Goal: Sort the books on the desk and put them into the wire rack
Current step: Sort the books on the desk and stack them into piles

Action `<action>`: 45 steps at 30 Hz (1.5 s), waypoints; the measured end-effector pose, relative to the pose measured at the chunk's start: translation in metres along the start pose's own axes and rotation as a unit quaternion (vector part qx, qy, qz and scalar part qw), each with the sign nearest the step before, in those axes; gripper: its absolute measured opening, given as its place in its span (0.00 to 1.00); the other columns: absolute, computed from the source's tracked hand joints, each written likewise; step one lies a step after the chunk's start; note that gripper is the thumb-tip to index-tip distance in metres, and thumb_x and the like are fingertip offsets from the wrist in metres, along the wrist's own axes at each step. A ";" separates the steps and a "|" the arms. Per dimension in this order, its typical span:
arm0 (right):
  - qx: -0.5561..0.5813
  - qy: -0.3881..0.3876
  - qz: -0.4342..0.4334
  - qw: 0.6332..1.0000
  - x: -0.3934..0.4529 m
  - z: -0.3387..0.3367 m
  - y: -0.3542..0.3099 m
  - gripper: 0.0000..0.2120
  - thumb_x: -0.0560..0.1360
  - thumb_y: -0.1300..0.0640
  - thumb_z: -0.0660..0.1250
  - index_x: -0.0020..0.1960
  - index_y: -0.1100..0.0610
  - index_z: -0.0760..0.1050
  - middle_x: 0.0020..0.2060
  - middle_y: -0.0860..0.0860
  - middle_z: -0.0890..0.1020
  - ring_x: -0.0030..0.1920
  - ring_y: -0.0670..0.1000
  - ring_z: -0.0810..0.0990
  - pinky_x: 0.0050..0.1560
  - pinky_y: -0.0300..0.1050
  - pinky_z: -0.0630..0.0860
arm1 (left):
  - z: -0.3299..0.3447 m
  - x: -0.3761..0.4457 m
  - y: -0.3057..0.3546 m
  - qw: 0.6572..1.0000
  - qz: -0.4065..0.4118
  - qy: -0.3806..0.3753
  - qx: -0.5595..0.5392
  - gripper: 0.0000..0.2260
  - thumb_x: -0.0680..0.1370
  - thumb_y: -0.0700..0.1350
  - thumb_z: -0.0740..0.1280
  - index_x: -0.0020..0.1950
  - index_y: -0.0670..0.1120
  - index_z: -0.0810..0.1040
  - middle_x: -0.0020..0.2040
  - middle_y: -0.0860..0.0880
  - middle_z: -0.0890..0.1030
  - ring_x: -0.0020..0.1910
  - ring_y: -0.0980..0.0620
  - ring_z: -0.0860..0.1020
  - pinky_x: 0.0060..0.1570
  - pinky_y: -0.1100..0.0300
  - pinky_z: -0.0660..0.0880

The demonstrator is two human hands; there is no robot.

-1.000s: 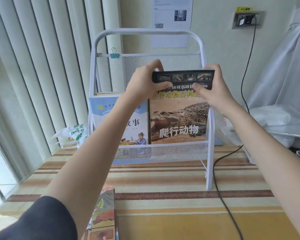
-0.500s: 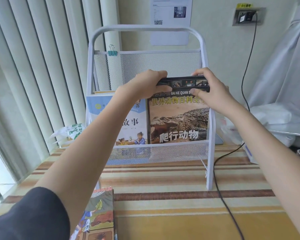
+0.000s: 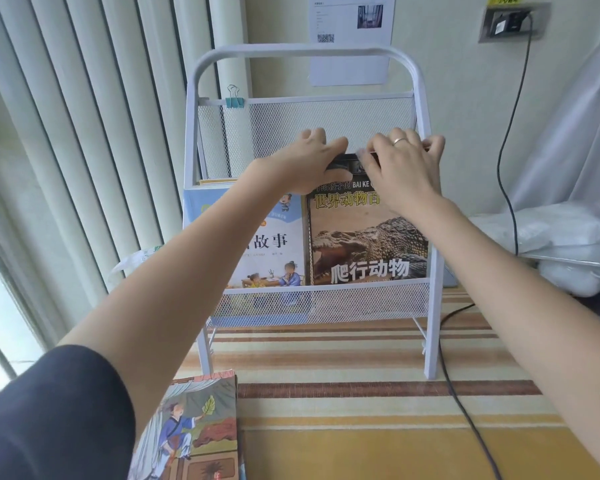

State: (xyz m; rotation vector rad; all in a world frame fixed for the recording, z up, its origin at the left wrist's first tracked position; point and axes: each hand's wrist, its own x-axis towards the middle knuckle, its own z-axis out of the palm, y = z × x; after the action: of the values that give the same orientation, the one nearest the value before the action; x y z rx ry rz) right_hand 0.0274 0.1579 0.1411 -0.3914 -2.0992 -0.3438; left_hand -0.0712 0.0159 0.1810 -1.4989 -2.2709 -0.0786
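White wire mesh framed the scene as a person's left hand (image 3: 309, 161) and right hand (image 3: 400, 168) both rested on the top edge of the reptile book (image 3: 368, 237), fingers curled over it and thumbs at its front cover. The book stood upright in the lower pocket of the wire rack (image 3: 430, 306), on the right, touching a blue storybook (image 3: 271, 244) at its left. Its foot sat behind the front mesh and appeared fully seated, though the pocket floor was hidden. A yellow-edged book (image 3: 215, 182) showed just behind the blue one. One illustrated book (image 3: 194, 431) lay flat on the striped desk (image 3: 361, 410), waiting to be shelved. To finish the step well, the hands would likely need to press down evenly, square the cover with its neighbour, then let go gently so nothing tipped forward. A black cable (image 3: 465, 410) trailed beside the rack's right leg.
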 end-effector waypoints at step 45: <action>0.040 0.085 0.019 0.995 -0.033 0.017 -0.006 0.23 0.81 0.48 0.47 0.73 0.54 0.62 0.73 0.50 0.64 0.74 0.52 0.59 0.72 0.57 0.42 | 0.002 0.005 0.000 0.961 -0.112 0.239 -0.087 0.24 0.82 0.58 0.48 0.47 0.46 0.78 0.41 0.48 0.81 0.42 0.45 0.78 0.39 0.55 0.72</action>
State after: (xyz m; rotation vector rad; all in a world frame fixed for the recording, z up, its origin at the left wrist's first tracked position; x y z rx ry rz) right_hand 0.0288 0.1548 0.1041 -0.3418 -1.9312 -0.2611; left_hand -0.0736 0.0206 0.1812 -1.1349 -2.0563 -0.6487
